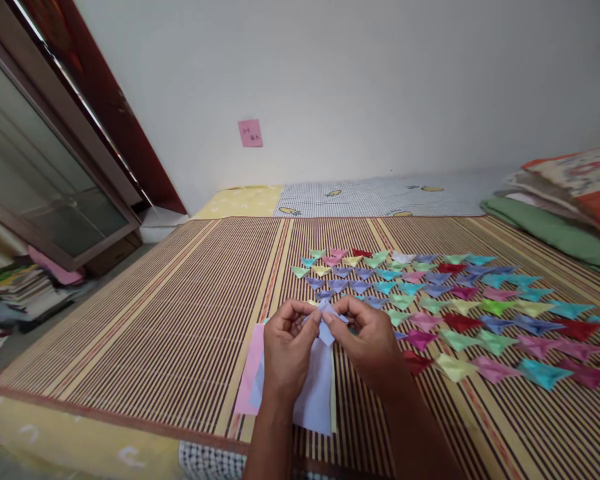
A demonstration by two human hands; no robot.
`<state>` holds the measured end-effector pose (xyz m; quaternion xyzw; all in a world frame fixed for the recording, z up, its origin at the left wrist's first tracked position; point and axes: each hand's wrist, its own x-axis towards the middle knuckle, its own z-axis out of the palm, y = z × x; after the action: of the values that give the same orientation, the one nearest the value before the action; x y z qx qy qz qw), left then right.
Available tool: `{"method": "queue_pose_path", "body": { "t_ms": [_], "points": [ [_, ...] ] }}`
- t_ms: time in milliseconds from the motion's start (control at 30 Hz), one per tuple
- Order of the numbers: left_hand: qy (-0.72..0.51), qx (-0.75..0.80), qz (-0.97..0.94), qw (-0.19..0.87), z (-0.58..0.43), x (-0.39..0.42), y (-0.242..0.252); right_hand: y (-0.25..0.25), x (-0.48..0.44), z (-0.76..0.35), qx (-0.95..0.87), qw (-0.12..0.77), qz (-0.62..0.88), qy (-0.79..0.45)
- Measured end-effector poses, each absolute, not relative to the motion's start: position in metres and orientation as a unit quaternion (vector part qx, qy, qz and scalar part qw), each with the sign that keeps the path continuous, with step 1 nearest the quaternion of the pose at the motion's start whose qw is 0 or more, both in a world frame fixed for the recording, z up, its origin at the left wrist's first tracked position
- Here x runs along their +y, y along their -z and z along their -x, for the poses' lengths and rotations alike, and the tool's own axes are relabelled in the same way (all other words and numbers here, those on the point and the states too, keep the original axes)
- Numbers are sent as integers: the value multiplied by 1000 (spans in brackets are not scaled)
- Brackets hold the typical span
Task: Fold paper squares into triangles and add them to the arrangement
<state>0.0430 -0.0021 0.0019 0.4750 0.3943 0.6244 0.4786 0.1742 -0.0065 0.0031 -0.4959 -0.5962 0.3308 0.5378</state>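
Observation:
Between my two hands is a small piece of folded lavender paper (329,333), held above the mat. My left hand (293,340) pinches its left side with thumb and forefinger. On the right side, my right hand (363,333) grips it the same way, thumb in front. Beneath my hands lie loose sheets: a lavender sheet (316,393) on top, with a pink sheet (250,380) showing at the left. Rows of folded paper shapes (453,307) in many colours spread over the mat to the right of my hands.
A striped bamboo mat (180,313) covers the bed. Folded bedding (545,220) is piled at the right edge. A pink note (251,133) sticks to the white wall (355,87). At the far left stand a glass-fronted cabinet (55,153) and a stack of books (23,293).

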Motion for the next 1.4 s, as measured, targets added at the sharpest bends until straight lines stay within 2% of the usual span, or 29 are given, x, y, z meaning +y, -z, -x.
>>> {"method": "queue_pose_path", "body": {
  "t_ms": [267, 733, 900, 1033, 1267, 1400],
  "points": [
    [-603, 408, -516, 451, -41, -3, -1, 3, -4, -176, -600, 606, 433, -292],
    [-607, 393, -562, 401, -43, -2, 7, 6, -4, -176, -566, 623, 444, -308],
    [-607, 405, -542, 417, -43, -3, 4, 7, -4, -174, -535, 634, 453, -326],
    [-592, 403, -542, 441, -42, -4, 4, 6, -3, -177, -539, 609, 449, -371],
    [-543, 393, -513, 537, -41, -3, 2, 6, -4, -183, -531, 603, 427, -415],
    [-503, 392, -561, 528, -37, -2, 3, 4, -3, -186, -576, 595, 397, -395]
  ]
}}
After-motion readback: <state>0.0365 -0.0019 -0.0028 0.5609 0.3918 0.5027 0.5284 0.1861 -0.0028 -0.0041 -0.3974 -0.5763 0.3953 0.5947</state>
